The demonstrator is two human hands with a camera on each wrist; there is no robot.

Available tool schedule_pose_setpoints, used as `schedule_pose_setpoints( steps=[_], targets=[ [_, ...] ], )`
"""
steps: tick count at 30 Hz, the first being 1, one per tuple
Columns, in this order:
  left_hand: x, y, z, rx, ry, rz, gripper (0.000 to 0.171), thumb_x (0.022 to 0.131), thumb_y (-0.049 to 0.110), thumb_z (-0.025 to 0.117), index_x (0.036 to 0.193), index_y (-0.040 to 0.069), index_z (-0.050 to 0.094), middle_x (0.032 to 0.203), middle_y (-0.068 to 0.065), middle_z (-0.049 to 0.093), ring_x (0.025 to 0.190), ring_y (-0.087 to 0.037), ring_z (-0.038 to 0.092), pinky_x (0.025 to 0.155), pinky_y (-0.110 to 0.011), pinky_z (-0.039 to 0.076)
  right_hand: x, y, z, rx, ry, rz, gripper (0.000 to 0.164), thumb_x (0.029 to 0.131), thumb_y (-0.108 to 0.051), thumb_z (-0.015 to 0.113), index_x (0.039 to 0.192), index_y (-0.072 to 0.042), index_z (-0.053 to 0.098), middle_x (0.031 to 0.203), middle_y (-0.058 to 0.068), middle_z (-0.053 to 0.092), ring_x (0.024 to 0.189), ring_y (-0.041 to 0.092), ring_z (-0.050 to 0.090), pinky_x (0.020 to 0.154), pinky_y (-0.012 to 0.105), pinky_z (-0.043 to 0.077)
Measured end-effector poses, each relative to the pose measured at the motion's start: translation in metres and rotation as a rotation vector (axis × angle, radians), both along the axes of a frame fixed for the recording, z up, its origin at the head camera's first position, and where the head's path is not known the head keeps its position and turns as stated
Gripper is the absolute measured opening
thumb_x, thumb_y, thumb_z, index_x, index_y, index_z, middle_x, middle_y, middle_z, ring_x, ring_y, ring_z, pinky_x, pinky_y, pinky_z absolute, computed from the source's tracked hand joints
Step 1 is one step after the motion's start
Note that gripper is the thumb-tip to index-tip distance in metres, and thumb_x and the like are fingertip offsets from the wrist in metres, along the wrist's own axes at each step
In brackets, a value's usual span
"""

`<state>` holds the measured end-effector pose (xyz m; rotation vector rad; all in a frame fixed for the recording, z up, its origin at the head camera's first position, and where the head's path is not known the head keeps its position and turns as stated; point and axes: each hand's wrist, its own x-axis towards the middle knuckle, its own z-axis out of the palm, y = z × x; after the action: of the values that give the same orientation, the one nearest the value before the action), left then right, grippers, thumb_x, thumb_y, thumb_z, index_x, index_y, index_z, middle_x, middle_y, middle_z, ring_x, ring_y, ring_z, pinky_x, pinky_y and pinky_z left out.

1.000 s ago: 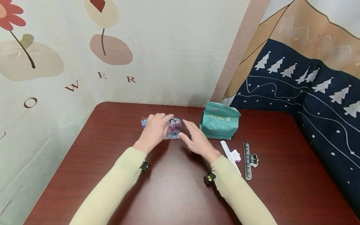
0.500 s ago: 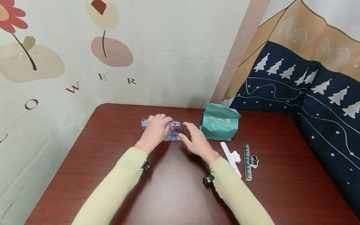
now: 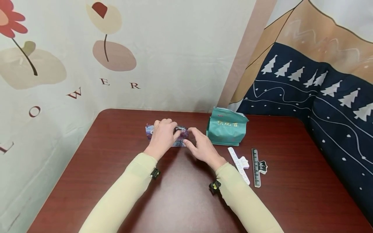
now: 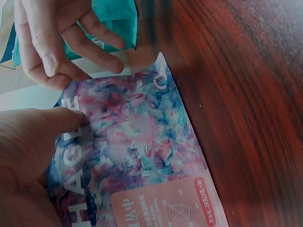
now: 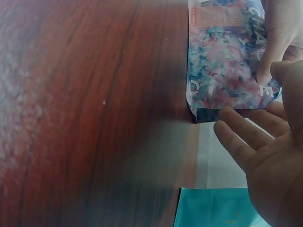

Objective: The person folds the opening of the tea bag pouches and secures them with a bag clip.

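Observation:
A blue, pink and purple tea pouch, printed with large white letters, stands near the table's far edge in the head view. My left hand grips its upper edge, the thumb against the front beside the lettering; the fingers behind are hidden. At the pouch's right end is my right hand, its fingers spread and touching or nearly touching the side edge. The right thumb stands a little off the front.
Right of the pouch stands a green bag with a folded top. Nearer lie a white long clip and a black long clip with piano-key markings. A patterned cloth hangs behind the table.
My left thumb has shifted forward along the pouch's front, and the pouch's top has tilted slightly. The right hand has stayed nearly in place. The bag and clips have not moved.

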<state>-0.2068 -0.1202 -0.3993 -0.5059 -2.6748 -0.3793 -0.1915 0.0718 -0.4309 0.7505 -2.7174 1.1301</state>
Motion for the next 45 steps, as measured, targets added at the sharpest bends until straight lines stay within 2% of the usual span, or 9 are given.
schedule_pose_setpoints(
  steps=[4,8,16,25,30,37,45],
  targets=[
    [0.000,0.003,0.000,-0.026,0.045,0.015,0.029,0.090,0.032,0.081,0.093,0.004,0.074,0.088,-0.010,0.069,0.090,-0.031,0.065,0.077,-0.047,0.042,0.000,0.000,0.000,-0.007,0.015,0.003,0.045,0.103,-0.027,0.064,0.140,-0.004,0.052,0.133,0.016,0.063,0.117,0.033,0.065,0.102,0.049,0.052],
    [-0.001,0.005,0.000,-0.038,0.055,0.027,0.035,0.089,0.037,0.082,0.091,0.004,0.073,0.085,-0.010,0.067,0.088,-0.031,0.065,0.076,-0.047,0.041,0.001,0.001,0.000,-0.018,0.037,0.015,0.046,0.102,-0.025,0.065,0.141,-0.004,0.052,0.135,0.015,0.063,0.118,0.034,0.064,0.101,0.048,0.052],
    [0.001,0.004,0.000,-0.029,-0.002,0.019,0.027,0.093,0.032,0.078,0.094,0.005,0.074,0.089,-0.010,0.068,0.092,-0.031,0.064,0.080,-0.047,0.041,0.001,0.000,-0.002,-0.025,0.046,0.039,0.042,0.102,-0.023,0.065,0.138,-0.005,0.055,0.131,0.013,0.062,0.112,0.032,0.064,0.098,0.047,0.053],
    [0.000,-0.005,0.004,0.011,-0.042,-0.073,0.015,0.096,0.018,0.072,0.096,0.004,0.072,0.089,-0.012,0.067,0.094,-0.034,0.065,0.083,-0.051,0.044,0.002,-0.001,-0.003,-0.021,0.055,0.040,0.043,0.102,-0.024,0.066,0.139,-0.005,0.055,0.131,0.014,0.061,0.105,0.031,0.064,0.091,0.045,0.054],
    [0.001,-0.009,0.007,0.011,-0.085,-0.102,0.022,0.099,0.026,0.070,0.099,0.004,0.073,0.090,-0.011,0.067,0.094,-0.034,0.064,0.084,-0.051,0.044,0.004,-0.002,-0.003,-0.029,0.095,0.053,0.044,0.101,-0.022,0.066,0.141,-0.005,0.056,0.131,0.013,0.063,0.105,0.031,0.065,0.090,0.045,0.054],
    [0.000,-0.012,0.008,-0.019,-0.141,-0.102,0.036,0.105,0.038,0.060,0.102,0.004,0.074,0.097,-0.013,0.070,0.099,-0.034,0.063,0.089,-0.052,0.044,0.002,-0.002,-0.004,-0.021,0.118,0.058,0.039,0.103,-0.020,0.064,0.139,-0.005,0.059,0.132,0.013,0.064,0.114,0.030,0.065,0.098,0.046,0.054],
    [0.000,-0.009,0.009,-0.005,-0.163,-0.109,0.039,0.108,0.037,0.052,0.097,0.006,0.074,0.098,-0.012,0.070,0.101,-0.034,0.062,0.094,-0.055,0.044,0.000,-0.004,-0.005,-0.052,0.151,0.035,0.034,0.103,-0.018,0.063,0.134,-0.004,0.063,0.127,0.013,0.067,0.105,0.025,0.069,0.089,0.042,0.058]
  ],
)
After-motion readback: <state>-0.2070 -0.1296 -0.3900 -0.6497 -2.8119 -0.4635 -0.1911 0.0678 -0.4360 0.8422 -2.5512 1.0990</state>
